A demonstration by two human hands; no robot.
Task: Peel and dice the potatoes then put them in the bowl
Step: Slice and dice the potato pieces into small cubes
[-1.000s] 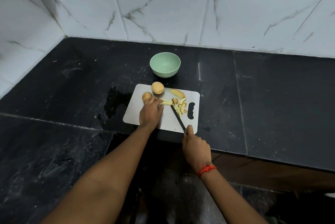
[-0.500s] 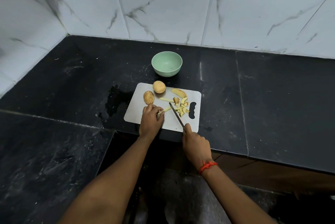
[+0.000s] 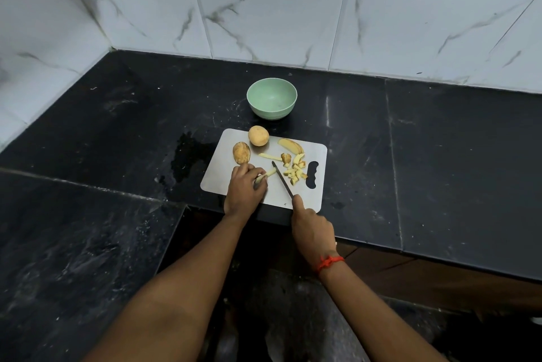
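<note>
Potato strip (image 3: 265, 175) pinned under left hand (image 3: 245, 188), right hand (image 3: 312, 226) gripping knife (image 3: 282, 179) — blade just beside it

A black polished stone countertop (image 3: 440, 156) is seen running along white marble-patterned wall tiles (image 3: 293, 9); a pale green round bowl (image 3: 272, 98) is set on it toward the far side; a white rectangular plastic cutting board (image 3: 223, 176) is laid just nearer; a wet patch (image 3: 187, 156) is spread left of the board.

Left hand (image 3: 245, 188) curled, fingertips pinched; right hand (image 3: 313, 228) fisted, both forearms reaching forward.
</note>
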